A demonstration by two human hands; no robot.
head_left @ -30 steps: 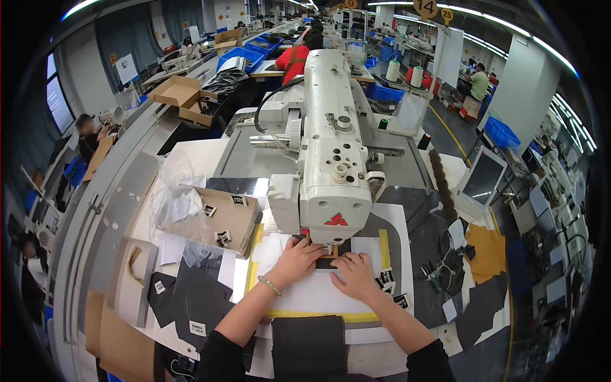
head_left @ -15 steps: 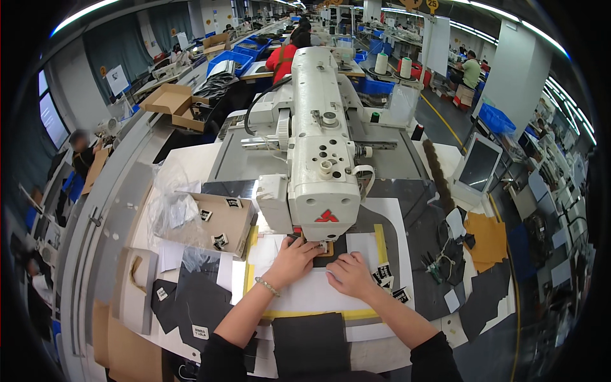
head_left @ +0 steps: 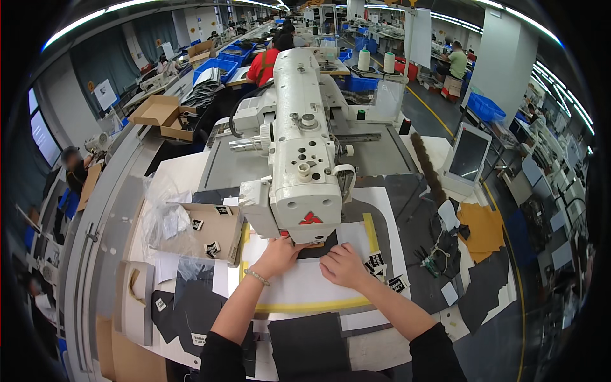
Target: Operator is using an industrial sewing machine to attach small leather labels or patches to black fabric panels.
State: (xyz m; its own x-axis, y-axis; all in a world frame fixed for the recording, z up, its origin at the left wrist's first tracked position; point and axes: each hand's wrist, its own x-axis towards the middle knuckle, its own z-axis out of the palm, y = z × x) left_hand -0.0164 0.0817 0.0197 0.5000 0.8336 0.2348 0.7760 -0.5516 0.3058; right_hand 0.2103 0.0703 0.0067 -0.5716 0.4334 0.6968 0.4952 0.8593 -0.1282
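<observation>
My left hand (head_left: 277, 256), with a beaded bracelet on its wrist, reaches under the head of a white sewing machine (head_left: 307, 172). Its fingers stretch out over a dark flat piece (head_left: 311, 252), their tips partly hidden by the machine head. At that piece's right side rests my right hand (head_left: 344, 266), fingers bent and drawn together. Whatever they hold, if anything, I cannot make out. Beneath both hands lies a white sheet (head_left: 305, 290) edged with yellow tape (head_left: 318, 306). Several small black-and-white labels (head_left: 397, 284) lie beside my right wrist.
An open cardboard box (head_left: 219, 237) with a few labels stands to the left beside clear plastic wrap (head_left: 167, 219). Dark cut pieces (head_left: 307, 347) lie along the near edge. At right are tangled cords (head_left: 436, 256), yellow-orange material (head_left: 480, 230) and a screen unit (head_left: 468, 162).
The view has shifted, so the machine sits slightly further left. My left fingers now reach further beneath the machine head and are more hidden. My right hand stays beside the dark piece.
</observation>
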